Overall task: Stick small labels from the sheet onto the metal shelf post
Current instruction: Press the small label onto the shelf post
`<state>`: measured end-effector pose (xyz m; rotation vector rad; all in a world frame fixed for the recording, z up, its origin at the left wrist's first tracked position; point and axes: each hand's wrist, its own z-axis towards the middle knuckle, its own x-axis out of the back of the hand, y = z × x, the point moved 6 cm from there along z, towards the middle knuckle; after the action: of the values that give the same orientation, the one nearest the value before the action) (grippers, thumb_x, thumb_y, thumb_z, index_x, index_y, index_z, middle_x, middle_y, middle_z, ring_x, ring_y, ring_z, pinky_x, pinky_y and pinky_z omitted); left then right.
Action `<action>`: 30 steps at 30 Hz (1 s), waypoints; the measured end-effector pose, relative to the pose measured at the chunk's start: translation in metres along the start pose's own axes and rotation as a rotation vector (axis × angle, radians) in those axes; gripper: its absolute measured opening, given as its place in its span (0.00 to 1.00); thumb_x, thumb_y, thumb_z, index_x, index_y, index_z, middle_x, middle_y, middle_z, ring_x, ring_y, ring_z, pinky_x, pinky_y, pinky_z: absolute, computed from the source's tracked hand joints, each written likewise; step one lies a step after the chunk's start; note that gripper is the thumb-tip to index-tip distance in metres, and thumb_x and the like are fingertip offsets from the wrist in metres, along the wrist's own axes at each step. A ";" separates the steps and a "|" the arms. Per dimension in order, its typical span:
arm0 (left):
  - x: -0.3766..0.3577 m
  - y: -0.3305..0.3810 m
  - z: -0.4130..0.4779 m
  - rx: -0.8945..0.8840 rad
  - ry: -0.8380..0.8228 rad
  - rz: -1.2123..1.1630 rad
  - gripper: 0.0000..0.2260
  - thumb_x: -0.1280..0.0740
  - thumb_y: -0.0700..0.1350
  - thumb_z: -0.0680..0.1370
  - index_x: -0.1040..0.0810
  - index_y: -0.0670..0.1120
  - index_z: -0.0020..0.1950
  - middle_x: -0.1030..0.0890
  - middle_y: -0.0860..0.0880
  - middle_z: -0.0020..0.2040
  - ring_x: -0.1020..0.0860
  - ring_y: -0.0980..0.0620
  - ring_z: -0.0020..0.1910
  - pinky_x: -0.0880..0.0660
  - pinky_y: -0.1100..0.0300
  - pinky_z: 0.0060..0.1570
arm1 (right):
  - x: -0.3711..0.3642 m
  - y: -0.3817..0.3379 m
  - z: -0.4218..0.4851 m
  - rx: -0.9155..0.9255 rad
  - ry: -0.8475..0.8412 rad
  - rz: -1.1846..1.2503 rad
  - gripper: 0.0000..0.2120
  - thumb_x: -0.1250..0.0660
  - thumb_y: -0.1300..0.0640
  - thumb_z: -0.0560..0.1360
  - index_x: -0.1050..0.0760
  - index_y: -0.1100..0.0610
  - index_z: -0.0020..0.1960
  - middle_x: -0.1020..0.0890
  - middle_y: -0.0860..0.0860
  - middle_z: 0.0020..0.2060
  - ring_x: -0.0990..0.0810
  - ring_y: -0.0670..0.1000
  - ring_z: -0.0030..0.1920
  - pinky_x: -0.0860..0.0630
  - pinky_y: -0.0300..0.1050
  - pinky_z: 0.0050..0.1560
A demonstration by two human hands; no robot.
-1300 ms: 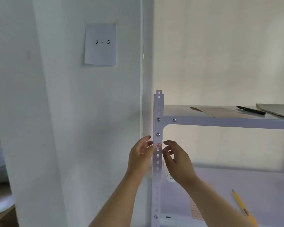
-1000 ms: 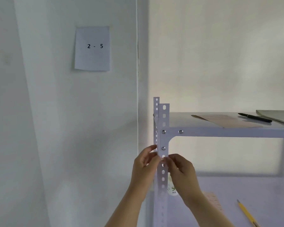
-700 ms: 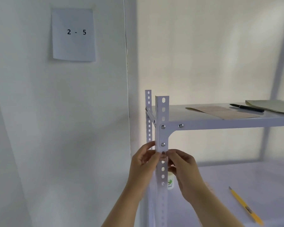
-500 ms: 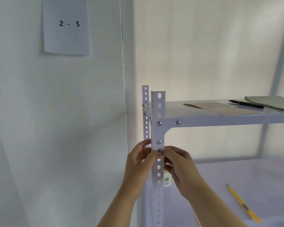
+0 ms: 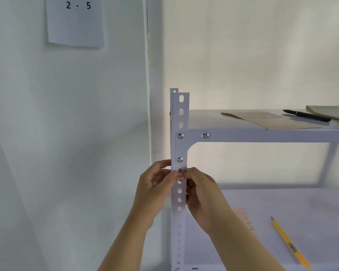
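Labels were going on: one small label (image 5: pixel 180 176), held off the post (image 5: pixel 179 194) a second before, now lay on its near face under the lowest bolt, left hand (image 5: pixel 155 184) and right hand (image 5: pixel 202 192) fingertips pinching its edges flat, so pressing looked nearly finished.

1. The print on the label (image 5: pixel 180 176) is too small to be read; its ends are covered by fingertips (image 5: pixel 174 175).
2. The sheet (image 5: pixel 245 221) is partly hidden by the right hand (image 5: pixel 203 196).
3. The note (image 5: pixel 75 21) is cut off above.
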<state>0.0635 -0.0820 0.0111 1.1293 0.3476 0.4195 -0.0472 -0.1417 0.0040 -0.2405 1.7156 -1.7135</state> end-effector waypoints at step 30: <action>0.002 -0.006 0.003 -0.008 -0.007 -0.030 0.09 0.32 0.38 0.79 0.19 0.47 0.57 0.12 0.53 0.40 0.16 0.60 0.39 0.24 0.71 0.37 | -0.008 0.006 0.001 0.005 -0.039 0.237 0.14 0.40 0.62 0.78 0.16 0.59 0.45 0.16 0.59 0.43 0.19 0.56 0.43 0.21 0.49 0.44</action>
<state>0.0678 -0.0858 0.0065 1.1158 0.3560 0.3901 -0.0386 -0.1378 0.0012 -0.0640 1.6404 -1.5300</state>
